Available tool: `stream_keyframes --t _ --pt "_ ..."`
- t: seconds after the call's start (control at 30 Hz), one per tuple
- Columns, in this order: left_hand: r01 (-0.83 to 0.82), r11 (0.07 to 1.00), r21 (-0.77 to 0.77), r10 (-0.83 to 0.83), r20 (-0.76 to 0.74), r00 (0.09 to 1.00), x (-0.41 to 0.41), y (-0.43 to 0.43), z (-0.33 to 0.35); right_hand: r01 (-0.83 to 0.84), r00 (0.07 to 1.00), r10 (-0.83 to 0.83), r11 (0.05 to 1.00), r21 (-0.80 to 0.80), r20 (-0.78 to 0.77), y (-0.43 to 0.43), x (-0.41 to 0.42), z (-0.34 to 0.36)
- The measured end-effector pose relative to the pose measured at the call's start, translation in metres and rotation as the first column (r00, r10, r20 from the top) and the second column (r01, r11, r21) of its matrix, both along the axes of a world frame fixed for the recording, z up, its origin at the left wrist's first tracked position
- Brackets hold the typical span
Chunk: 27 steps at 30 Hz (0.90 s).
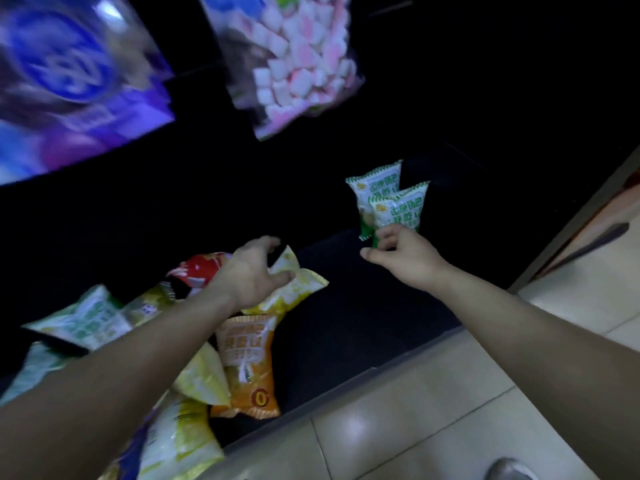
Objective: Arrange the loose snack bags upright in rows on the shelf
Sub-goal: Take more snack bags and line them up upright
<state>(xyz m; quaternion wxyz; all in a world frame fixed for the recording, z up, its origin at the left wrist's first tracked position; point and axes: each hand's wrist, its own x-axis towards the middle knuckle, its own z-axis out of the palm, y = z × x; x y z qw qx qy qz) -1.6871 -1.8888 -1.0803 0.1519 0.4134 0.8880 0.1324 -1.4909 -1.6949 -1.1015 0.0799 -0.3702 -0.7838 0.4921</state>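
On the dark bottom shelf point(363, 306), two green-and-white snack bags stand upright at the right. My right hand point(401, 254) pinches the lower edge of the front green bag point(403, 209); the rear green bag point(372, 192) stands just behind it. My left hand point(249, 275) closes on a yellow bag point(294, 292) at the top of a loose pile on the left. In that pile lie an orange bag point(247, 362), a red bag point(197, 268), pale green bags point(86, 317) and other yellow bags point(201, 372).
A bag of pink and white marshmallows point(294, 57) and a blurred purple-blue pack point(69, 81) hang on the shelf level above. Beige floor tiles point(433, 410) run in front of the shelf. A shoe tip point(509, 471) shows at the bottom edge.
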Motion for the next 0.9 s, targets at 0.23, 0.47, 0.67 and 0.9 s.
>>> stream_keyframes --t 0.23,0.47,0.67,0.9 --pt "-0.032 0.991 -0.131 0.018 -0.102 0.995 -0.008 -0.12 0.021 -0.1 0.995 0.101 0.993 0.057 -0.018 -0.061 -0.064 0.047" --pt "-0.111 0.986 -0.128 0.097 -0.109 0.989 -0.023 -0.177 0.013 -0.131 0.991 0.131 0.991 0.0 0.03 -0.118 -0.114 0.017" --pt "-0.155 0.975 -0.162 0.142 -0.09 0.986 -0.036 -0.204 -0.002 -0.132 0.983 0.137 0.99 -0.054 0.119 -0.152 -0.143 -0.037" --pt "-0.157 0.976 -0.149 0.146 -0.081 0.986 -0.043 -0.214 -0.016 -0.099 0.955 0.136 0.984 -0.149 0.264 -0.183 -0.138 -0.113"
